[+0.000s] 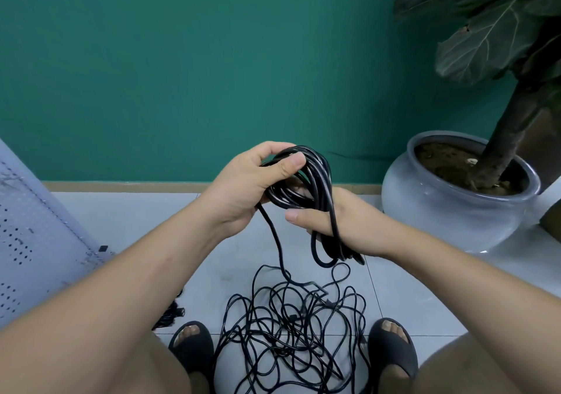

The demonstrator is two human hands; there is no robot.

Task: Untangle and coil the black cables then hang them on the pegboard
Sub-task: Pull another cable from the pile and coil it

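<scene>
At the far left the pegboard [27, 236] leans over the floor [145, 217]. No coil hangs on the part in view, so the hanging step is not yet done. Just beside its lower edge a small black bundle [170, 314] lies on the floor, half hidden by the left arm; whether it is a finished coil I cannot tell. The left hand [243, 187] pinches the top of a coil [318, 178] between thumb and curled fingers. The coil's loops pass round the right hand [349, 220], whose thumb is straight. Its fingers are mostly hidden behind the strands, so I cannot tell if they close. 1 strand drops from the coil to the tangle [291, 327] on the floor between the feet. That tangle is large and loose, so most of the untangling and coiling looks to lie ahead. I judge the task early, with 1 coil partly wound. A potted plant [455, 211] stands at the right.
</scene>
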